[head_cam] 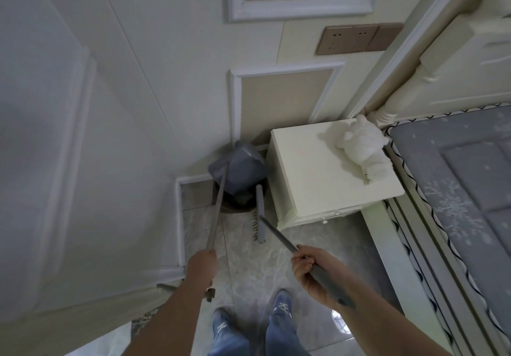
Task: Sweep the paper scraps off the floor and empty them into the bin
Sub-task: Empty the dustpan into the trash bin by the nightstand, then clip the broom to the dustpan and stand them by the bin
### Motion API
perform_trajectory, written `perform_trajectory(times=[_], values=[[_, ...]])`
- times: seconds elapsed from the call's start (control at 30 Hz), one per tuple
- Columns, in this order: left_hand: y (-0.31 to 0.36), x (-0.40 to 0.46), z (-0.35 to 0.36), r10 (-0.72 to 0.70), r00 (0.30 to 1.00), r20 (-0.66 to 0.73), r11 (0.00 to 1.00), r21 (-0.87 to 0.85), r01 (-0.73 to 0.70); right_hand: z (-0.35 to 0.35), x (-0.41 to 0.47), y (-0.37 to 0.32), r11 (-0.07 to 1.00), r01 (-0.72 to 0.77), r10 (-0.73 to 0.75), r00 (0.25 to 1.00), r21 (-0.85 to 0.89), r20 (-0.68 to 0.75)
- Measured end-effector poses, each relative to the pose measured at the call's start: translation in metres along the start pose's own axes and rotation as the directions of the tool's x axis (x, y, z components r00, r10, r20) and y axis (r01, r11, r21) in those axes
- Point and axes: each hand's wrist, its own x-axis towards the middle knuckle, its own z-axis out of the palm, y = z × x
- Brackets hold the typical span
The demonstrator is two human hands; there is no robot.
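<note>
Left hand (201, 265) grips dustpan (237, 171) handle, pan tipped over dark bin (237, 206) ahead; right hand (307, 270) clamped on broom (260, 214) handle, brush head ahead-left on floor (276, 261)

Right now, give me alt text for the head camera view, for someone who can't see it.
A person's left hand holds a long-handled grey dustpan tipped over a dark bin in a corner, while the right hand grips a grey broom. Beside the bin stands a cream nightstand with a white plush toy on top.
</note>
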Motion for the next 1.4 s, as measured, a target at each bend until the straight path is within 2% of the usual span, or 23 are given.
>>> perform_trajectory(times=[0.03,0.13,0.23,0.47,0.63,0.8,0.97,1.07,1.2,1.4], values=[[0.008,-0.002,-0.005,-0.038,0.999,0.025,0.996,-0.086,0.04,-0.001,-0.001,-0.001,1.0,0.007,-0.007,1.0,0.013,0.026],[0.029,-0.009,-0.02,-0.101,0.991,0.088,0.985,-0.131,0.112,-0.005,-0.004,-0.001,0.998,0.017,-0.021,0.996,0.054,0.082],[0.042,-0.016,-0.044,-0.149,0.975,0.163,0.974,-0.148,0.174,-0.001,-0.007,-0.001,0.998,0.031,-0.035,0.996,0.058,0.077],[0.084,-0.072,-0.097,-0.046,0.983,0.179,0.994,-0.091,0.063,0.015,-0.034,0.0,0.997,0.047,-0.05,0.998,0.055,0.05],[0.103,-0.101,-0.126,-0.004,0.956,0.293,0.972,-0.223,0.073,0.028,-0.064,-0.001,0.996,0.071,-0.072,0.997,-0.059,-0.026],[0.122,-0.137,-0.145,-0.062,0.859,0.509,0.962,-0.198,0.187,0.042,-0.085,-0.009,0.994,0.07,-0.069,0.998,-0.083,0.016],[0.115,-0.148,-0.162,-0.093,0.769,0.632,0.953,-0.167,0.253,0.06,-0.087,0.0,0.936,0.135,-0.155,0.987,-0.325,-0.035],[0.111,-0.157,-0.169,-0.087,0.719,0.69,0.955,-0.147,0.257,0.068,-0.08,0.008,0.906,0.181,-0.216,0.975,-0.384,-0.049],[0.108,-0.168,-0.172,-0.075,0.642,0.763,0.947,-0.147,0.286,0.074,-0.074,0.024,0.881,0.166,-0.217,0.974,-0.443,-0.067],[0.096,-0.162,-0.158,0.005,0.557,0.83,0.914,-0.23,0.334,0.073,-0.068,0.043,0.919,0.168,-0.219,0.97,-0.357,-0.107]])
